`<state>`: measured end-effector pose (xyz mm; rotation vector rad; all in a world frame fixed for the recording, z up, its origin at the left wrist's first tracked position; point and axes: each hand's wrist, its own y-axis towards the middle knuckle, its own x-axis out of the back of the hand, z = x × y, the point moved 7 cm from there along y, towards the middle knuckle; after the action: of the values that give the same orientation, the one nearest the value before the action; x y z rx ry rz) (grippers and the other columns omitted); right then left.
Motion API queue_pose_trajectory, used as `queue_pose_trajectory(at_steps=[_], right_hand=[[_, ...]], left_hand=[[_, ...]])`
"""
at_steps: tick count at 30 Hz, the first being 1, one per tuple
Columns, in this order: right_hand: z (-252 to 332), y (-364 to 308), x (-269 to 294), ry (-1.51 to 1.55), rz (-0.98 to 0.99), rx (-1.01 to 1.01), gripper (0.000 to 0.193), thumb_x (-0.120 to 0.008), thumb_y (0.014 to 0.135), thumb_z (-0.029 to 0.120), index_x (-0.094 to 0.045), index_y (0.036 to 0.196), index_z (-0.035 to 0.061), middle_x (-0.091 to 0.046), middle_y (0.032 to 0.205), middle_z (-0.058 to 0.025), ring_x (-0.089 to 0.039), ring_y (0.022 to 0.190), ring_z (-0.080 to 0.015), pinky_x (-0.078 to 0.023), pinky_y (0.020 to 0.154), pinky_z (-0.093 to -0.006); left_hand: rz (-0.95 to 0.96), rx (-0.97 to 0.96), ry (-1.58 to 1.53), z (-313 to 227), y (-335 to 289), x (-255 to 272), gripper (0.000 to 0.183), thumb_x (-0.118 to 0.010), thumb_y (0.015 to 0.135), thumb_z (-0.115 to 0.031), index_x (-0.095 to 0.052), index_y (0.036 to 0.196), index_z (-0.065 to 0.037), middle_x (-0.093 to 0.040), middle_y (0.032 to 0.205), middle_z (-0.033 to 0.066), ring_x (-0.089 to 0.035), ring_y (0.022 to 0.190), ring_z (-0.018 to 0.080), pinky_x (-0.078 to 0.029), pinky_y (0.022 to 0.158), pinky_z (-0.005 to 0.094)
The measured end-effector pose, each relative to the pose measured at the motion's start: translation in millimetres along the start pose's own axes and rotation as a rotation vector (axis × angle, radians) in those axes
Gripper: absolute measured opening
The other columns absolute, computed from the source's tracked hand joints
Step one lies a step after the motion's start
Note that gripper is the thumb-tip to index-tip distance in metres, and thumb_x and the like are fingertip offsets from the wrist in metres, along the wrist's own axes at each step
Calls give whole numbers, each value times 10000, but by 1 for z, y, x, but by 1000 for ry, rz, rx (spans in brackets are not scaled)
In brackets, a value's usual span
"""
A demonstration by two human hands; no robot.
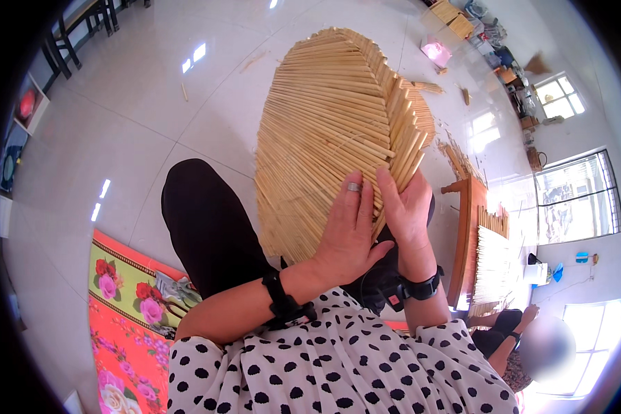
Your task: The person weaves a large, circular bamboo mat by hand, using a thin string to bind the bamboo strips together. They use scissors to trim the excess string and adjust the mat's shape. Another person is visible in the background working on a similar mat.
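One straw piece (317, 124): in the head view we have it standing tilted before us, just right of our left knee (196, 193), its ribbed face curved at the top
Left hand (345, 224): we lay it open across the lower right of that face, fingers nearly straight, thumb spread, resting rather than clasping
Right hand (412, 210): we seem to grip the right edge of the piece, thumb on the near side, fingers partly hidden
Edge stalks (403, 138): they jut unevenly along the border, so we judge it best to press each one snug against its neighbour while the flat palm steadies the rows
Floral cloth (107, 317): we see it spread at our left, apart from the piece
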<state>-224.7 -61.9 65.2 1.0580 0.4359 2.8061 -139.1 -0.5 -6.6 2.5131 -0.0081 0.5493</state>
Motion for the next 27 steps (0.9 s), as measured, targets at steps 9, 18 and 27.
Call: queue_pose_trajectory(at_steps=[9,18,27], right_hand=[[8,9,-6,-86,-11,165,263,-659,871,188,-607,1008,-30,-644,681,-176,-664,611,-317,-515,580,-355],[3,9,-10,-7,60,155,286,-696,854,166,-619,1054,-23,-679,727,-133,-668,628,-208,-521,612,-319],[-14,9,-6,91,149,145,307,-741,823,171,-629,1027,-29,-711,809,-107,-672,722,-137,-530,677,-285]], left_hand=[[-98,43,-144,9,11,38,660,-729,801,-168,-409,1327,69,-373,1369,304,-408,1262,463,-380,1035,458],[-330,65,-195,30,49,79,302,-722,757,24,-603,1029,-27,-582,1059,122,-599,968,290,-482,798,334],[-335,122,-207,34,53,74,278,-748,723,20,-619,961,-42,-555,949,83,-571,821,224,-472,696,308]])
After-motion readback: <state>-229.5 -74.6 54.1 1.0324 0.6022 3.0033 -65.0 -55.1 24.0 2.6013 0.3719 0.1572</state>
